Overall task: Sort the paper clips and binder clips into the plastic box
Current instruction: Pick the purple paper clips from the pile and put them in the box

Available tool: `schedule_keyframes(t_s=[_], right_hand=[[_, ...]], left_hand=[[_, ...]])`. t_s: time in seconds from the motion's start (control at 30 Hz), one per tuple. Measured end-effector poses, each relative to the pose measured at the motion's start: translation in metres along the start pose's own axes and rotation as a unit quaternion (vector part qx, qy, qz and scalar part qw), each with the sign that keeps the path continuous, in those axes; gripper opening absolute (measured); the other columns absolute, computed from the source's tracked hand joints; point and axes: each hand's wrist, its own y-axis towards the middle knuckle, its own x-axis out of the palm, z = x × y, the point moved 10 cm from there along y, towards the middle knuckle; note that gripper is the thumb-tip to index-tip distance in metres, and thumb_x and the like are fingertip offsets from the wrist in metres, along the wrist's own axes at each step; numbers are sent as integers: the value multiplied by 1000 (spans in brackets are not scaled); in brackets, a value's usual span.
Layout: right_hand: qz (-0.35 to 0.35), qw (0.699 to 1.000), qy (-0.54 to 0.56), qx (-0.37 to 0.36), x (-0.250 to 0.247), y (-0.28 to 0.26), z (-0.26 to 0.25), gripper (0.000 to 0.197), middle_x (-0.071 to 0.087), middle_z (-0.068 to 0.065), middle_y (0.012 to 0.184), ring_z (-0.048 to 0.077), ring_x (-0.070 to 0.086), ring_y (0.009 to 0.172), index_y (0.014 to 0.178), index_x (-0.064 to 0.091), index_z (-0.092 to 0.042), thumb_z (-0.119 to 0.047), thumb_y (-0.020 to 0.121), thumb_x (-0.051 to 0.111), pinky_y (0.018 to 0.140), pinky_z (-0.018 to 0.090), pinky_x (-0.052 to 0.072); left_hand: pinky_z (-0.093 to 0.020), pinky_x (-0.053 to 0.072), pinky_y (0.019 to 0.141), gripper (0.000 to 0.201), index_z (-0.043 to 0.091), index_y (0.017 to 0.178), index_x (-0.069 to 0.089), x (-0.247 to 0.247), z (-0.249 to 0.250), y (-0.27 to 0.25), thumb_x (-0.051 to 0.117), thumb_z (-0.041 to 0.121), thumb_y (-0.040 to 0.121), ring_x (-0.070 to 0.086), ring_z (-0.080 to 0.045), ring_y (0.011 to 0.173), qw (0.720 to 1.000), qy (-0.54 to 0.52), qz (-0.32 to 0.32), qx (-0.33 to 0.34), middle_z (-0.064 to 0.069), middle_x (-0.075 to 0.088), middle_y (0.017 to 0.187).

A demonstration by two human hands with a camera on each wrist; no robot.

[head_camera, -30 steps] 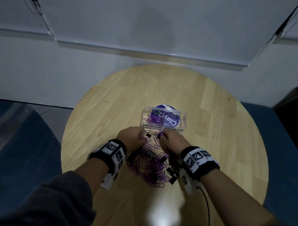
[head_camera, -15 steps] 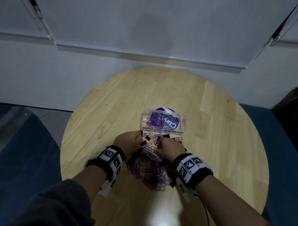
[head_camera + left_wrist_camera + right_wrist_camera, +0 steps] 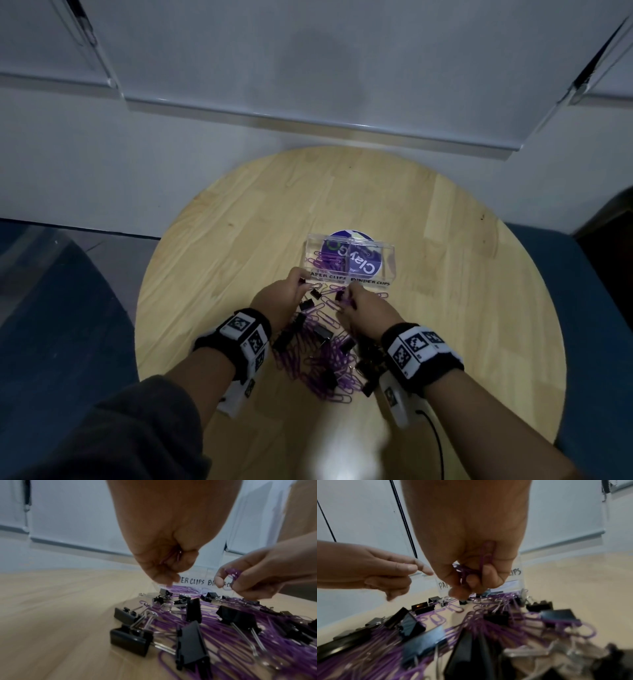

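A clear plastic box (image 3: 388,263) lies at the table's middle, with front labels "PAPER CLIPS" on the left and "BINDER CLIPS" on the right. Purple paper clips lie in its left compartment. In front of it is a mixed pile of purple paper clips (image 3: 329,363) and black binder clips (image 3: 322,330). My left hand (image 3: 300,279) hovers at the box's front left corner, fingers curled round a few purple paper clips (image 3: 171,557). My right hand (image 3: 346,297) hangs over the pile's far end and grips a bunch of purple paper clips (image 3: 485,557).
The round wooden table (image 3: 239,240) stands close to a white wall. A round blue "Clay" label (image 3: 363,265) shows through the box. Blue seating (image 3: 599,308) flanks the table. A black cable (image 3: 435,431) trails from my right wrist.
Both hands stay over the far end of the pile holding paper clips. The left hand has edged forward to the box's front left corner.
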Motion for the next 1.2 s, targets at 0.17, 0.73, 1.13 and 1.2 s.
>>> schedule_keyframes(t_s=[0.17,0.73,1.13,1.2], right_hand=[[-16,994,98,35,-15,3,7,13,58,6,89,22,54,82,88,49,-14,-15,95,39,73,27,39],[-3,994,-109,-17,25,20,-23,14,64,14,107,32,62,99,99,56,-9,-16,88,51,77,35,46],[-14,978,-193,-79,26,18,-22,23,62,13,115,32,62,101,110,56,-10,-20,93,44,80,39,50],[-22,977,-195,-87,26,16,-19,24,59,14,118,33,61,101,113,54,-8,-20,94,43,79,38,49]], left_hand=[[-32,43,83,34,15,132,47,15,7,-6,32,26,103,58,-26,100,985,117,-126,24,-13,61,118],[-41,47,88,29,9,121,50,34,17,1,43,22,96,57,-31,115,926,354,-93,93,-10,55,128],[-43,49,83,27,4,119,52,41,20,5,36,9,99,60,-35,107,895,414,-115,119,-14,53,127],[-42,49,83,28,4,121,51,42,18,4,36,9,99,60,-35,106,889,422,-128,122,-14,49,131]])
